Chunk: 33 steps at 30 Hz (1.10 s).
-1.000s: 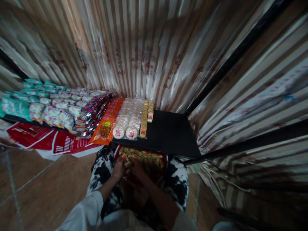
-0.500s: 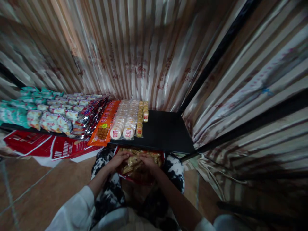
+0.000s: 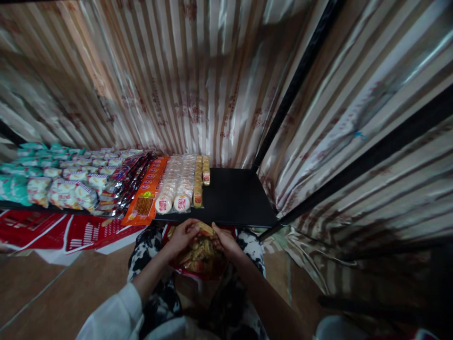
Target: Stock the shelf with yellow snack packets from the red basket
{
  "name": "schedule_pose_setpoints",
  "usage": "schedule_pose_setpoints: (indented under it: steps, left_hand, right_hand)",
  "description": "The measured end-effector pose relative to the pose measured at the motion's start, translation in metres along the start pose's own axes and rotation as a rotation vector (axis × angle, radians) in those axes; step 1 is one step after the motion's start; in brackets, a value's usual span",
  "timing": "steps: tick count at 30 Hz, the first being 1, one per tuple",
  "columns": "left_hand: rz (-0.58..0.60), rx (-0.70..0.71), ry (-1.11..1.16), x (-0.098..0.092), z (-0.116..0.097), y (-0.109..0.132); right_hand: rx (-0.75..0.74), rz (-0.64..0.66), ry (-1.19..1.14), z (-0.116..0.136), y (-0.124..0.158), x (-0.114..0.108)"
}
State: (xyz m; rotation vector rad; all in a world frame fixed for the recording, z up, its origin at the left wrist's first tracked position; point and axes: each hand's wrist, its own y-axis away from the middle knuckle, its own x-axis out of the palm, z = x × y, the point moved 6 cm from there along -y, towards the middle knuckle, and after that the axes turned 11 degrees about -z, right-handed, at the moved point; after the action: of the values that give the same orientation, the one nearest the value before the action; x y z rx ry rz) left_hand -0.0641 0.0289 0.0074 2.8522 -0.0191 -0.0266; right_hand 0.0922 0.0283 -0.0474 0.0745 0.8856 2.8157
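Observation:
A red container (image 3: 184, 272), perhaps a bag or basin, rests between my knees, filled with yellow-wrapped snack packs (image 3: 200, 259). Over it, one yellow snack pack (image 3: 205, 229) is pinched between my two hands. My left hand (image 3: 184, 236) has its fingers closed at the pack's left end. On the other end, my right hand (image 3: 225, 242) is closed with the thumb uppermost. Just beyond them on the black shelf (image 3: 237, 196), a short row of yellow snack packs (image 3: 198, 189) stands beside two rows of round white wrapped crackers (image 3: 173, 184).
Left along the shelf lie an orange snack bag (image 3: 143, 205), dark shiny packets (image 3: 120, 189), white packets (image 3: 81, 191) and green packets (image 3: 21, 186). Black frame poles (image 3: 283, 113) rise at the right, before a striped curtain (image 3: 219, 94). Red printed sheeting (image 3: 85, 233) hangs below the shelf.
My hands have risen from among the packs in the container and come together around one yellow pack. The view has shifted slightly to the right.

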Motion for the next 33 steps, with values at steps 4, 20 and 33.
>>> schedule_pose_setpoints:
  steps: [4, 20, 33]
  left_hand:
    - [-0.121, -0.064, 0.163, 0.004, -0.006, -0.006]
    - [-0.193, -0.387, 0.703, 0.077, 0.000, -0.019]
    - [-0.318, -0.252, 0.500, 0.089, -0.015, -0.076]
  right_hand:
    - [0.086, 0.023, -0.136, 0.016, 0.005, -0.006]
    - [-0.359, -0.061, -0.342, 0.068, -0.010, -0.018]
    - [-0.686, -0.299, 0.320, 0.129, -0.094, -0.005]
